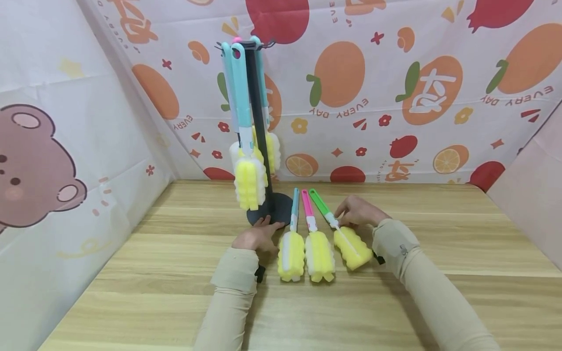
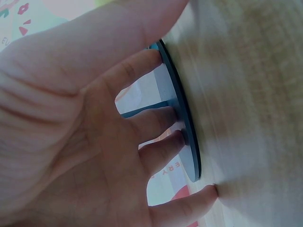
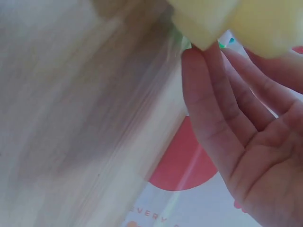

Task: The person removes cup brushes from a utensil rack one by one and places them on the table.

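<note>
Some brushes (image 1: 246, 134) hung upper left, three unhung ones (image 1: 319, 253) lay centre; loose left hand (image 1: 257, 238) touched base (image 1: 282, 205), right hand (image 1: 361, 212) pinched green brush (image 1: 352, 247).

Green handle (image 1: 320, 202), yellow sponge (image 1: 352, 248); pink handle (image 1: 308, 204), yellow-white sponge (image 1: 319, 256); black stand (image 1: 281, 207); fruit-printed white backdrop (image 1: 377, 136)

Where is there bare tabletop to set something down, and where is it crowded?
Bare wood: from the left sleeve to the bear-print cloth; right of the right sleeve; between the sleeves, nearer the camera than the three lying brushes. Crowded: the middle, where the black base, brushes, left hand and right hand cluster.
</note>
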{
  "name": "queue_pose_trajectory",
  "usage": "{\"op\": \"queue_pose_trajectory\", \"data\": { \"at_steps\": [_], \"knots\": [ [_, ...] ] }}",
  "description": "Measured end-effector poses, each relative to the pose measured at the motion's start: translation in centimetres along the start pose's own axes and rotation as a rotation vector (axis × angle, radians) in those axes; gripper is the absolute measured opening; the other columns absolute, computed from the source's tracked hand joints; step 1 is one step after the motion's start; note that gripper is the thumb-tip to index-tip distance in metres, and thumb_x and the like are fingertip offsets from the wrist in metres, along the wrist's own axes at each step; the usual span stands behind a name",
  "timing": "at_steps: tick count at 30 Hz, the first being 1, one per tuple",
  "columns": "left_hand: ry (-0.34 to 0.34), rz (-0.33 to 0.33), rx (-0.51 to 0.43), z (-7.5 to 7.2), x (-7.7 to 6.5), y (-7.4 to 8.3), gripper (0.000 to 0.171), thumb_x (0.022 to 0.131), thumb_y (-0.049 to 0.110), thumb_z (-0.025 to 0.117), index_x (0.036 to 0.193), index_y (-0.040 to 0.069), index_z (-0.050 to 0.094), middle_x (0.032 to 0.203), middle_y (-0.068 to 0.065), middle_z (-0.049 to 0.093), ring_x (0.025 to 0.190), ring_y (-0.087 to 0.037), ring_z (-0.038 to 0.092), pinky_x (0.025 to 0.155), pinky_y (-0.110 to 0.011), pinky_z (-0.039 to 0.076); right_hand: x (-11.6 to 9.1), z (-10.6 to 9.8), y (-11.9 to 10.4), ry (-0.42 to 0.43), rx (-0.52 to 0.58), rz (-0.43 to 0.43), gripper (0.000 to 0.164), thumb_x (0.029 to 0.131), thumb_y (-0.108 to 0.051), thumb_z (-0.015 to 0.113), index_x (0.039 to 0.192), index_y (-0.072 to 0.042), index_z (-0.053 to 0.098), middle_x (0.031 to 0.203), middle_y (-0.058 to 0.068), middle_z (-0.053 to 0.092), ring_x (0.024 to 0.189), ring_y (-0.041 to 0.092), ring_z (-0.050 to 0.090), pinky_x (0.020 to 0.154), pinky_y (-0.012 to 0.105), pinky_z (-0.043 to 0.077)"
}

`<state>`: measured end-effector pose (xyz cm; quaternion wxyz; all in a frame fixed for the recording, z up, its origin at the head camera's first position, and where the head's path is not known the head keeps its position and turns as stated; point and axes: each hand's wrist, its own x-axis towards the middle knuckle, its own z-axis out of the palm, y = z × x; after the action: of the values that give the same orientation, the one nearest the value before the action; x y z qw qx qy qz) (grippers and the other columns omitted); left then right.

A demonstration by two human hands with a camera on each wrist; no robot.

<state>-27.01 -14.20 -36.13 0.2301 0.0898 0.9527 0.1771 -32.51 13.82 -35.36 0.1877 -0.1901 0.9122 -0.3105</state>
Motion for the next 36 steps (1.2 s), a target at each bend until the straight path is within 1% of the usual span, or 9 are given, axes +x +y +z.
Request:
{"op": "queue_pose_trajectory", "data": {
  "at_steps": [4,9,15,20,24,25,27,33,36],
  "knots": [
    [0.004,0.0,0.004,0.0,0.2,0.0,0.076,0.091,0.013,0.075,0.158,0.014,0.039,0.166,-0.024,0.012,0.153,-0.041,0.008,0.116,-0.058,0.024,0.0,0.0,-0.2,-0.055,-0.013,0.01,0.027,0.093,0.0,0.067,0.118,0.011,0.07,0.086,0.01,0.069,0.068,0.015,0.06,0.066,0.031,0.057],
    [0.008,-0.007,-0.005,0.1,0.0,-0.1,0.076,0.091,0.013,0.075,0.158,0.016,0.039,0.166,-0.023,0.012,0.153,-0.039,0.009,0.116,-0.058,0.025,0.2,0.3,-0.6,-0.121,-0.009,-0.003,0.029,0.095,0.001,0.064,0.12,0.013,0.067,0.097,0.014,0.071,0.074,0.018,0.066,0.071,0.034,0.059],
    [0.009,-0.012,-0.005,0.0,-0.2,-0.1,0.076,0.091,0.011,0.075,0.158,0.016,0.039,0.167,-0.023,0.012,0.153,-0.039,0.009,0.116,-0.057,0.025,0.4,0.4,-1.0,-0.132,0.005,-0.016,0.03,0.096,0.001,0.06,0.122,0.014,0.066,0.106,0.018,0.071,0.078,0.022,0.07,0.071,0.036,0.06],
    [0.002,-0.014,-0.003,0.0,-0.1,0.0,0.076,0.091,0.01,0.074,0.158,0.016,0.038,0.167,-0.022,0.011,0.153,-0.039,0.008,0.116,-0.057,0.024,0.5,0.3,-0.9,-0.142,-0.017,-0.024,0.027,0.096,0.001,0.061,0.12,0.013,0.068,0.107,0.018,0.071,0.079,0.021,0.069,0.071,0.035,0.06],
    [0.005,-0.012,0.002,-0.1,-0.1,0.1,0.076,0.091,0.01,0.074,0.158,0.015,0.039,0.167,-0.023,0.012,0.153,-0.039,0.008,0.116,-0.057,0.025,0.5,0.0,-0.9,-0.143,-0.033,-0.024,0.027,0.096,-0.002,0.063,0.118,0.012,0.069,0.1,0.015,0.073,0.076,0.021,0.07,0.071,0.036,0.06],
    [0.004,-0.012,0.0,-0.1,-0.1,0.1,0.076,0.091,0.009,0.074,0.158,0.015,0.039,0.167,-0.023,0.011,0.153,-0.039,0.008,0.116,-0.057,0.024,0.5,-0.2,-1.0,-0.133,-0.029,-0.019,0.027,0.096,-0.002,0.063,0.118,0.012,0.069,0.097,0.014,0.073,0.075,0.021,0.07,0.07,0.036,0.06],
    [0.007,-0.012,0.001,0.0,-0.1,0.1,0.076,0.091,0.009,0.074,0.158,0.015,0.039,0.167,-0.023,0.011,0.153,-0.039,0.008,0.116,-0.057,0.024,0.5,-0.3,-1.2,-0.076,-0.017,-0.012,0.027,0.095,-0.002,0.064,0.117,0.013,0.069,0.094,0.014,0.073,0.072,0.022,0.07,0.069,0.036,0.06],
    [0.009,-0.01,0.003,0.2,0.0,-0.1,0.075,0.091,0.01,0.074,0.158,0.016,0.039,0.167,-0.022,0.012,0.153,-0.039,0.009,0.116,-0.057,0.025,0.1,-0.9,-1.9,0.192,0.053,-0.028,0.019,0.093,0.002,0.064,0.107,0.011,0.073,0.089,0.015,0.073,0.066,0.028,0.069,0.063,0.034,0.059],
    [0.009,-0.009,0.004,0.1,0.0,-0.1,0.075,0.091,0.01,0.074,0.158,0.016,0.039,0.166,-0.023,0.012,0.153,-0.039,0.009,0.116,-0.058,0.025,0.1,-1.1,-2.3,0.253,0.061,-0.032,0.016,0.093,0.0,0.066,0.103,0.009,0.075,0.086,0.014,0.074,0.065,0.027,0.069,0.061,0.031,0.058]
  ]
}}
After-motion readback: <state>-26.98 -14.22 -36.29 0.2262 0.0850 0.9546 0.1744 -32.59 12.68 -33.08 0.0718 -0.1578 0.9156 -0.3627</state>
